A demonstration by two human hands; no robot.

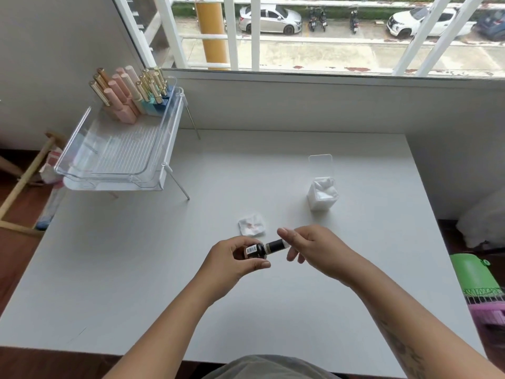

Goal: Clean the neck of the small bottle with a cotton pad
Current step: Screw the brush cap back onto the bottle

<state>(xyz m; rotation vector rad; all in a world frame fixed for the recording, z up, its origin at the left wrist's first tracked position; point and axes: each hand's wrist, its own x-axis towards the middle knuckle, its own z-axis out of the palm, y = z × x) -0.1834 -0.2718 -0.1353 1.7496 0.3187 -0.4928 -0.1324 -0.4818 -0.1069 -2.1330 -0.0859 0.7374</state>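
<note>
Left hand (pixel 232 262) clamps the small bottle (pixel 255 251) held sideways above the table (pixel 136 269). Right hand (pixel 314 248) pinches its black cap (pixel 274 245). Stained cotton pad (pixel 252 224) lies just beyond.

Clear tray (pixel 82 170) of cosmetic tubes (pixel 128 91) on raised rack, parked cars (pixel 270 19) outside window

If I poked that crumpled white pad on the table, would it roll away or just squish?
Probably squish. The used cotton pad looks soft and crumpled, with pinkish stains, so it likely bends easily. It lies flat on the table, so rolling seems unlikely; a poke might slide it. It looks light enough that a breeze could shift it.
</note>
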